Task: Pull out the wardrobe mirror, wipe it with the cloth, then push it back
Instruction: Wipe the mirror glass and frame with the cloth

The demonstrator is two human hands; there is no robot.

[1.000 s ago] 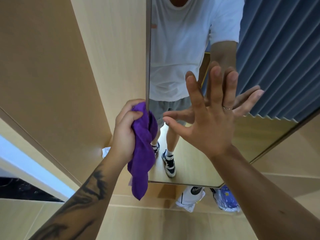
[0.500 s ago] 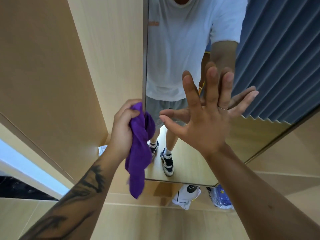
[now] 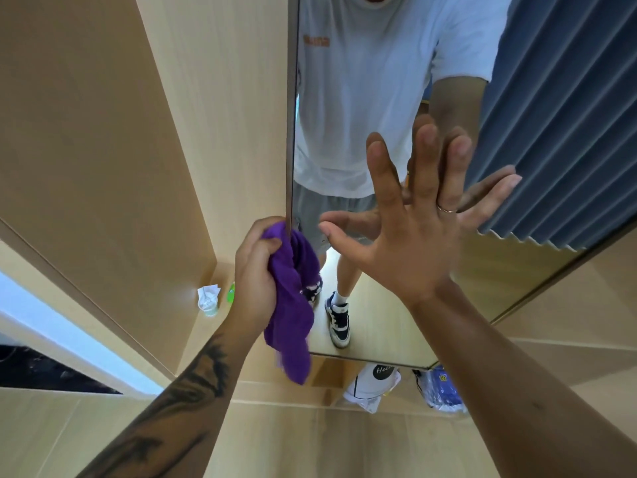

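Note:
A tall wardrobe mirror (image 3: 362,98) in a thin metal frame stands out from the light wood wardrobe, with its left edge toward me. My left hand (image 3: 256,270) grips that left edge low down, and a purple cloth (image 3: 293,326) is bunched in the same hand and hangs below it. My right hand (image 3: 410,229) is spread flat, fingers apart, against the glass near the middle. The glass reflects a person in a white T-shirt and grey shorts, and a blue curtain.
A wooden wardrobe panel (image 3: 213,115) rises just left of the mirror's edge. On the wardrobe floor lie a white crumpled tissue (image 3: 208,298) and a green item (image 3: 230,293). Below the mirror sit a white bag (image 3: 374,384) and a blue packet (image 3: 444,391).
The mirror has shifted slightly left relative to the wardrobe panel, with both hands moving along on it. The tissue and green item on the wardrobe floor have come into view.

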